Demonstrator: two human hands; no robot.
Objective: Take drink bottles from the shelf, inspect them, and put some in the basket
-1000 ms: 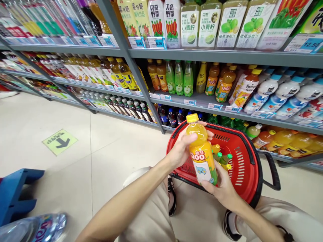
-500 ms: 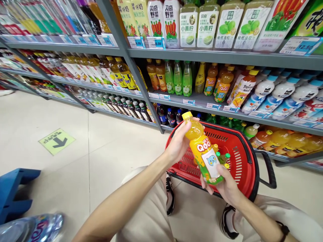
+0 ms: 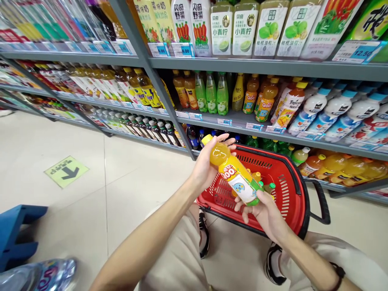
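A Qoo juice bottle (image 3: 235, 171) with orange liquid and a yellow cap lies tilted above the basket, cap toward upper left. My left hand (image 3: 204, 163) cradles its neck end, with the fingers extended behind it. At the base, my right hand (image 3: 263, 208) grips the bottle, thumb on the near side and fingers loosely below. Under both hands stands a red shopping basket (image 3: 292, 214) with black trim. Inside it are several small bottles with orange and green caps, partly hidden by the held bottle.
Drink shelves (image 3: 242, 64) run across the back, with several rows of bottles and price tags. The black basket handle (image 3: 324, 202) sticks out at the right. At the left are a blue step stool (image 3: 18, 234), a clear plastic-wrapped pack (image 3: 45, 275) and a floor arrow sticker (image 3: 67, 171).
The juice bottle has tipped further toward horizontal and turned, its cap moving left and its base rising. My left hand has shifted left with it, its fingers more spread.
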